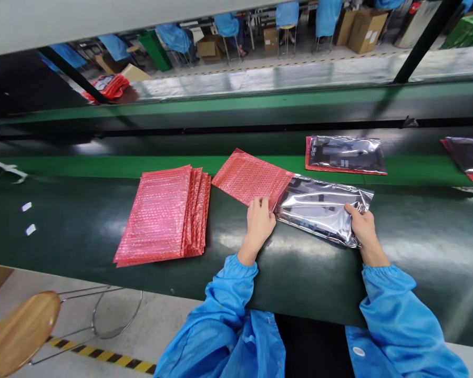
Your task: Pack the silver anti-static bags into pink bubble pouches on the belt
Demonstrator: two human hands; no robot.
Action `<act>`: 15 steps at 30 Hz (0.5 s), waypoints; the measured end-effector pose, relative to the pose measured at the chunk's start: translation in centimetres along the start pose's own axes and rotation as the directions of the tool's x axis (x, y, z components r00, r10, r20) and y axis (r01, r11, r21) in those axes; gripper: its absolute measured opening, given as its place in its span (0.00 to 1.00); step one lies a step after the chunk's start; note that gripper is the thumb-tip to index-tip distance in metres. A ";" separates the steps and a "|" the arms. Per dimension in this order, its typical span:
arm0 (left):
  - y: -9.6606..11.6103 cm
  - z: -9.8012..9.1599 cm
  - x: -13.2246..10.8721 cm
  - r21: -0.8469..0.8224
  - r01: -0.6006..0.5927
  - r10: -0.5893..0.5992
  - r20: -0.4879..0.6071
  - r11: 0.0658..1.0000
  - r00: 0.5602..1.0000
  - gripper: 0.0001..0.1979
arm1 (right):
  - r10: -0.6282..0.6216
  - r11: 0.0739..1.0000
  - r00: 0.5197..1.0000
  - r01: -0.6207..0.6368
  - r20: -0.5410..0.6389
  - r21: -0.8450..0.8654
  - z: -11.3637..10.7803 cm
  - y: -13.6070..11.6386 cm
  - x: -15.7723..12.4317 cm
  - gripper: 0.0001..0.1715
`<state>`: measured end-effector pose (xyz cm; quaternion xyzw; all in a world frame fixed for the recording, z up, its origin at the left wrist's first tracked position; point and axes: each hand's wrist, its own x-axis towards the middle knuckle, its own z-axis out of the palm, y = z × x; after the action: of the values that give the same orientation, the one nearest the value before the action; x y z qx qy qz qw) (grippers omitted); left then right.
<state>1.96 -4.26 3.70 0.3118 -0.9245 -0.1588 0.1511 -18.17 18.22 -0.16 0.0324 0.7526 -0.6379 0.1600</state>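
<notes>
My left hand (260, 223) grips the near edge of a pink bubble-wrap bag (252, 178) close to its right end, fingers curled over it. In my right hand (363, 226) is the right end of a shiny anti-static bag (323, 207), thumb on top. Dark and grey parts, perhaps a circuit board, show through its clear film. The left end of the anti-static bag meets the mouth of the bubble-wrap bag; how far it reaches inside is hard to see. A stack of pink bubble-wrap bags (157, 215) lies left of my left hand.
Beyond my hands, a green belt (268, 164) carries a bagged item (345, 154) on pink wrap, with another bagged item (471, 155) at the far right. Two small white labels (28, 218) lie on the dark green bench at left. A wooden stool (26, 331) stands below.
</notes>
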 end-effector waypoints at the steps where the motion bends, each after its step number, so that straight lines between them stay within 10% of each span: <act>1: 0.0 -0.3 0.1 0.022 0.051 -0.050 -0.010 0.998 0.999 0.17 | -0.002 1.000 1.000 0.002 -0.008 0.010 0.0 -0.1 0.0 0.24; 5: -0.1 -1.5 0.3 0.045 0.223 -0.225 0.043 0.974 0.973 0.02 | 0.010 0.999 0.999 -0.008 -0.044 0.043 -0.2 -0.4 0.2 0.23; 15: 0.3 -2.5 0.6 0.028 0.262 -0.262 0.186 0.965 0.947 0.08 | 0.008 0.994 0.992 0.006 -0.126 0.113 -0.1 -0.4 0.2 0.26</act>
<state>2.30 -4.92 6.19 0.4157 -0.8853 -0.2047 0.0401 -18.51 18.17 0.18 0.0820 0.7239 -0.6760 0.1104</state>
